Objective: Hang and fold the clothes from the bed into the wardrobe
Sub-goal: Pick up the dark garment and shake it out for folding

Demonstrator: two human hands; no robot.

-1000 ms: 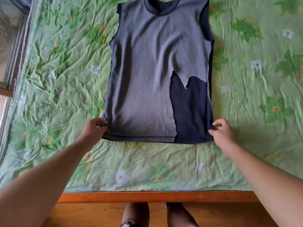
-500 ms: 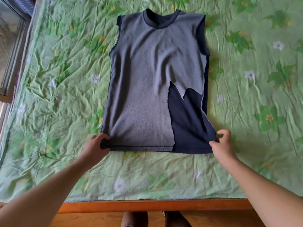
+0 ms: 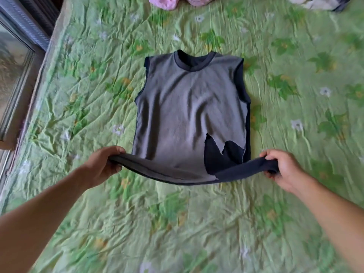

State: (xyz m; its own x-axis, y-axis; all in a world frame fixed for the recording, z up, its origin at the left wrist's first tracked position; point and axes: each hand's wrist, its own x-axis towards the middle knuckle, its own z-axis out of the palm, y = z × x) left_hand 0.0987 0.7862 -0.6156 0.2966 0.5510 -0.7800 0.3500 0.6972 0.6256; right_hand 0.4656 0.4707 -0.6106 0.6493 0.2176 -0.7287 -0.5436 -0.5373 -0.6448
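A grey and navy sleeveless top (image 3: 189, 107) lies spread on the bed, collar away from me, with a navy patch near its lower right. My left hand (image 3: 102, 164) grips the hem's left corner. My right hand (image 3: 279, 168) grips the hem's right corner. Between them the hem hangs lifted off the bed, stretched and sagging in the middle, while the shoulders stay flat on the sheet.
The bed carries a crumpled green floral sheet (image 3: 98, 79). Pink clothes (image 3: 167, 1) and a pale and dark garment (image 3: 319, 2) lie at the far edge. A window frame (image 3: 17, 62) runs along the left side of the bed.
Both hands have raised the top's hem off the sheet and carried it forward. The view has tilted up, so the bed's wooden edge is gone and the far clothes show.
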